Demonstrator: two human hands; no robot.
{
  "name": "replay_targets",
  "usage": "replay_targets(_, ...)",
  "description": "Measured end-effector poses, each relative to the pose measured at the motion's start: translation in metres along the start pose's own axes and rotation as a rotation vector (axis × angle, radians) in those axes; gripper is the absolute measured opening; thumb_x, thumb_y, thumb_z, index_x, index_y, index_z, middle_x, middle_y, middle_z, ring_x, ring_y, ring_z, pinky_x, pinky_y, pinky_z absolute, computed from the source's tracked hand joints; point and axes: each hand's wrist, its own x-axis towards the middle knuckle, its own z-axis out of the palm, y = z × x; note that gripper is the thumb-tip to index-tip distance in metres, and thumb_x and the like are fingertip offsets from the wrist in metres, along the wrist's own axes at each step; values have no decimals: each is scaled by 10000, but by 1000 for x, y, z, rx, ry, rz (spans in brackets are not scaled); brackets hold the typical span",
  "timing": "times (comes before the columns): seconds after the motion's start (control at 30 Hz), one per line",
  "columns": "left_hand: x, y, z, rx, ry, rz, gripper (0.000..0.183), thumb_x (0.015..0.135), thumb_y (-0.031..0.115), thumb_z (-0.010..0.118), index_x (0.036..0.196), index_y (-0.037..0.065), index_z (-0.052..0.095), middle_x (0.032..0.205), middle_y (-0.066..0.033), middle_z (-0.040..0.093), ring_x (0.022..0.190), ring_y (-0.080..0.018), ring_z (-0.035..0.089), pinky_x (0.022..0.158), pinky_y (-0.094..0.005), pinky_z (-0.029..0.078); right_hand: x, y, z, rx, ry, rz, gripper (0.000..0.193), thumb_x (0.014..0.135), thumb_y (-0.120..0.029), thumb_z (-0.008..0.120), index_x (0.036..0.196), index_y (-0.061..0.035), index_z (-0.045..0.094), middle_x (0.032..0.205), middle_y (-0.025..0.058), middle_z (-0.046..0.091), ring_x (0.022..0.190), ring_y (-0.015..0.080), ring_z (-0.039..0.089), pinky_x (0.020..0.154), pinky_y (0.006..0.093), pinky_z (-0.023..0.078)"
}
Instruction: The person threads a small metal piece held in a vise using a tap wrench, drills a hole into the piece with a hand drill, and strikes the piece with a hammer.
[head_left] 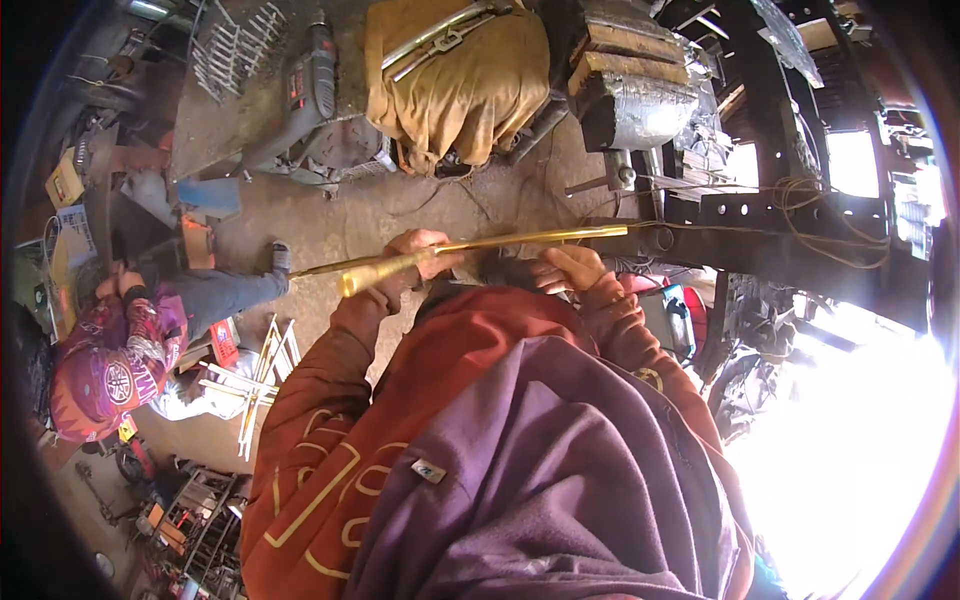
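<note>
I see my left hand (410, 262) clenched around the yellow metal bar (480, 250), right hand (570, 268) gripping it too, further along; the bar lies level, below the tan sack (455, 80).

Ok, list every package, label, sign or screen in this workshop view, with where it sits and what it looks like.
Yellow carton: far left edge, small and boxy.
White printed packet: just below the carton, flat with blue markings.
Red packet: on the floor left of the left hand, rectangular, red with white patches.
Small sewn tag: on the purple cloth in front, pale rectangle.
No screens or signs show.
</note>
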Motion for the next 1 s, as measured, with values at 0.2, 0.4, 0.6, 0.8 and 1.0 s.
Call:
replay_targets(0.2,30,-33,-1,37,172,-57,427,866,491,707,894,66,729,726,-119,655,679,-226,614,650,-390,485,1,-14,-66,61,145,-113,415,982,-376,621,1139,9,620,980,154,713,801,218,699,676,332,579)
replay_targets(0.4,67,-2,-4,-68,58,-312,456,877,537,666,926,89,735,752,-114,666,694,-234,625,663,-388,489,-17,-78,-92,-152,231,-306,416,990,-353,598,1087,47,659,915,120,720,804,178,686,716,305,549)
replay_targets(0.6,135,-71,12,412,-25,-86,540,872,612,620,1042,107,710,1000,-129,716,971,-311,673,859,-414,511,-35,-156,-78,-109,492,-701,499,1046,-406,488,1142,60,641,908,104,702,765,153,651,663,277,532)
replay_targets(0.8,151,-68,1,198,90,-316,560,806,619,688,1157,184,719,1063,-131,726,1003,-302,677,890,-403,510,-55,-211,-16,-50,602,-870,607,1022,-515,475,1256,29,609,1100,112,660,971,179,622,772,333,526)
replay_targets(1.0,168,-55,-11,142,196,-267,459,859,577,673,1016,152,750,916,-141,720,875,-318,683,785,-405,511,-43,-230,-35,-299,741,-828,685,1002,-603,432,1321,-18,588,1135,74,650,956,156,607,778,254,466)
